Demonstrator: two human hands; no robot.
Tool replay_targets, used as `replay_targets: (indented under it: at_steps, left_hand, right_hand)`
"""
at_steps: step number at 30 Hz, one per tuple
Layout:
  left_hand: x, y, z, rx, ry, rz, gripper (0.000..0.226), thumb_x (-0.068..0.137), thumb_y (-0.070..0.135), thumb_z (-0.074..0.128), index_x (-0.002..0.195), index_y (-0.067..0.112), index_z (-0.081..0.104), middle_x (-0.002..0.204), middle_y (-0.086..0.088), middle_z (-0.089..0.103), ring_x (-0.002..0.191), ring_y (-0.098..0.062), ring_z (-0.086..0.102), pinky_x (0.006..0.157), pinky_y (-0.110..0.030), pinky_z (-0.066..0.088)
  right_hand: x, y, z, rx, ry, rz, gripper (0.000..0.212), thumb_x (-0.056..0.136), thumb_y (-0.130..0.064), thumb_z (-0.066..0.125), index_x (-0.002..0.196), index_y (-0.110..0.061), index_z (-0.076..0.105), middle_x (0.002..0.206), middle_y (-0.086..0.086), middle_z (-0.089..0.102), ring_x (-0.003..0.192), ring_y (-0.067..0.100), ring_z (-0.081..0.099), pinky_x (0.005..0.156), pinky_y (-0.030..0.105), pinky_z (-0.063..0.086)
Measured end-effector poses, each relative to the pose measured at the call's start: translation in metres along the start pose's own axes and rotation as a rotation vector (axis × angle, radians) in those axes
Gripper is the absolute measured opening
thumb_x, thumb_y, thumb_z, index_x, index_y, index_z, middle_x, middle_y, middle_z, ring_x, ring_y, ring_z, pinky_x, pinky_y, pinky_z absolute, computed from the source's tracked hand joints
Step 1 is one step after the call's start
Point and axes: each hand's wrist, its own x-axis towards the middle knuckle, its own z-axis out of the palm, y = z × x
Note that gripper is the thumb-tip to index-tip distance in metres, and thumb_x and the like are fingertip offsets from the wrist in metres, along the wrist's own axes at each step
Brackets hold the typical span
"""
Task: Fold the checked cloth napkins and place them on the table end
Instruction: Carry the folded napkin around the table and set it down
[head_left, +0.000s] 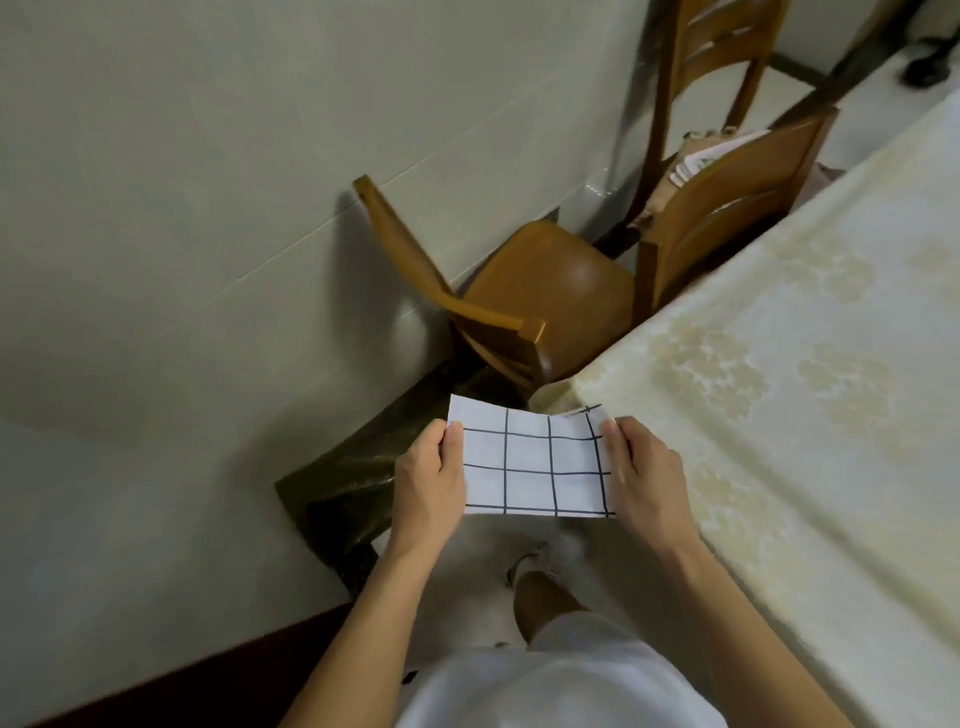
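White black-checked napkin (535, 462), folded flat.

A table (779, 395) draped in a cream floral tablecloth (727, 364).

We see a matt cloth napkin (535, 462), a glossy wooden chair (545, 291), and a faintly sheened, perhaps damask tablecloth (779, 364).

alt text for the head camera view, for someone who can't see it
A person's left hand and right hand hold a folded white napkin with black checks by its side edges, in the air beside a table with a pale floral cloth. Wooden chairs stand ahead by the wall.
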Motion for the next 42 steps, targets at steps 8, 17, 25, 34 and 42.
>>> replay_targets:
  at_steps: [8,17,25,34,42]
  left_hand:
    - [0.09,0.067,0.07,0.055,-0.209,0.126,0.033,0.105,0.028,0.043,0.077,0.016,0.055,0.073,0.007,0.063,0.065,0.0,0.06,0.055,-0.016,0.043]
    - [0.112,0.108,0.159,0.083,-0.473,0.366,0.036,0.105,0.028,0.043,0.074,0.01,0.049,0.063,-0.002,0.056,0.054,-0.013,0.048,0.051,-0.037,0.036]
    - [0.116,0.117,0.212,0.039,-0.706,0.267,0.036,0.102,0.028,0.051,0.068,0.017,0.042,0.051,0.014,0.041,0.05,-0.005,0.033,0.05,-0.019,0.025]
    - [0.135,0.112,0.25,0.155,-0.88,0.012,0.025,0.1,0.024,0.055,0.083,0.006,0.054,0.077,-0.004,0.053,0.071,-0.014,0.046,0.063,-0.022,0.037]
    - [0.151,0.11,0.281,0.373,-0.781,0.101,0.032,0.098,0.024,0.06,0.071,0.016,0.046,0.065,0.003,0.046,0.061,-0.012,0.042,0.056,-0.024,0.034]
  right_hand:
    - [0.068,0.024,-0.055,0.082,0.236,0.164,0.04,0.107,-0.031,0.041,0.067,-0.026,0.039,0.059,-0.006,0.046,0.054,0.009,0.044,0.056,0.022,0.034]
    - [0.057,0.077,-0.105,0.149,0.519,0.432,0.041,0.105,-0.037,0.04,0.068,-0.02,0.038,0.056,-0.003,0.043,0.051,0.011,0.037,0.05,0.024,0.029]
    - [0.035,0.108,-0.103,0.153,0.605,0.646,0.032,0.105,-0.042,0.038,0.086,-0.019,0.049,0.068,-0.002,0.056,0.06,0.014,0.051,0.051,0.029,0.032]
    - [0.049,0.143,-0.099,0.256,0.595,0.782,0.031,0.104,-0.041,0.046,0.088,-0.015,0.054,0.074,-0.002,0.057,0.065,0.01,0.05,0.056,0.023,0.037]
    - [0.073,0.166,-0.103,0.262,0.533,0.89,0.013,0.098,-0.023,0.053,0.091,-0.014,0.059,0.072,-0.005,0.057,0.063,0.007,0.05,0.055,0.02,0.038]
